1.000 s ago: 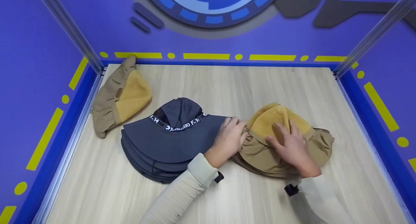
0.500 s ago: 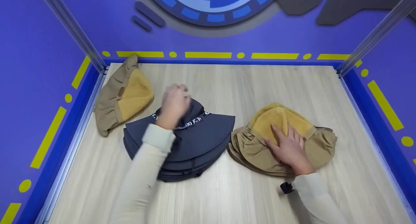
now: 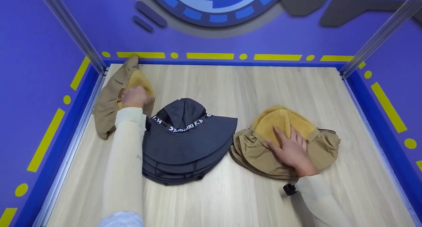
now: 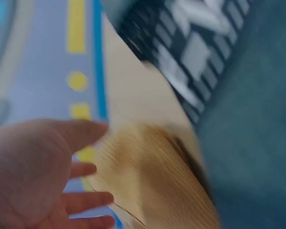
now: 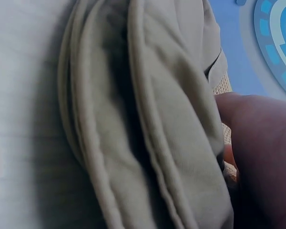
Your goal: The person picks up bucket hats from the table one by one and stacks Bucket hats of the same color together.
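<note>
A hat with a yellow knit crown and tan brim (image 3: 107, 103) lies on its side at the back left. Over its crown is my left hand (image 3: 134, 97); in the left wrist view its thumb and fingers are spread beside the yellow knit crown (image 4: 152, 181), and contact is unclear. On the right, my right hand (image 3: 293, 151) rests with extended fingers on the crown of a stack of matching tan hats (image 3: 260, 151). Their layered brims (image 5: 114, 143) fill much of the right wrist view, where the hand is only partly visible.
Between the hands sits a stack of dark grey hats (image 3: 188, 148) with a lettered band, its left side covered by my left sleeve (image 3: 127, 161). The wooden tabletop (image 3: 230, 88) is bounded by blue walls (image 3: 214, 42) and metal corner posts.
My left hand has left the edge of the tan stack, crossed over the dark hats and reached the lone tan hat. My right hand stays on its stack.
</note>
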The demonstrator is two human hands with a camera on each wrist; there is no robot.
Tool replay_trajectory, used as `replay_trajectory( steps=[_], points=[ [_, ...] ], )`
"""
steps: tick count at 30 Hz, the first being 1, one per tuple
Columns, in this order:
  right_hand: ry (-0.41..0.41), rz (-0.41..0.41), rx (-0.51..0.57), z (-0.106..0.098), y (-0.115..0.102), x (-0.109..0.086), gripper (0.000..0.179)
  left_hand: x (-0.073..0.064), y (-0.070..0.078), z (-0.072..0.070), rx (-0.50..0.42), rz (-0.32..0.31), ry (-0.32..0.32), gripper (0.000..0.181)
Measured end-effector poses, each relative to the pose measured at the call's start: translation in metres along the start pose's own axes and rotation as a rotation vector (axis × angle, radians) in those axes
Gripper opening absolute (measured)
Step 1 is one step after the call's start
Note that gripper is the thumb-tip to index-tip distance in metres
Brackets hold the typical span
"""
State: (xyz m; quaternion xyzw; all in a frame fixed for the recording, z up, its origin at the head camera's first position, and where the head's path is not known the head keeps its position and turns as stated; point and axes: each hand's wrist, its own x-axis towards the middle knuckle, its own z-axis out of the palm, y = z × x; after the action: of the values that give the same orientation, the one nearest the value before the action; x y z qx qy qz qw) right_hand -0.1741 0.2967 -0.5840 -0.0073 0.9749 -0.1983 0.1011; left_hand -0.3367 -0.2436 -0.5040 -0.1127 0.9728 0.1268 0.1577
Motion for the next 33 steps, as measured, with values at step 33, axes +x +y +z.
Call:
replay_trajectory(
  steps=[33],
  points=[
    [0.033, -0.001, 0.026, 0.0, 0.0, -0.001, 0.079, -0.004, -0.038, -0.005, -0.109, 0.253, 0.461, 0.018]
  ],
)
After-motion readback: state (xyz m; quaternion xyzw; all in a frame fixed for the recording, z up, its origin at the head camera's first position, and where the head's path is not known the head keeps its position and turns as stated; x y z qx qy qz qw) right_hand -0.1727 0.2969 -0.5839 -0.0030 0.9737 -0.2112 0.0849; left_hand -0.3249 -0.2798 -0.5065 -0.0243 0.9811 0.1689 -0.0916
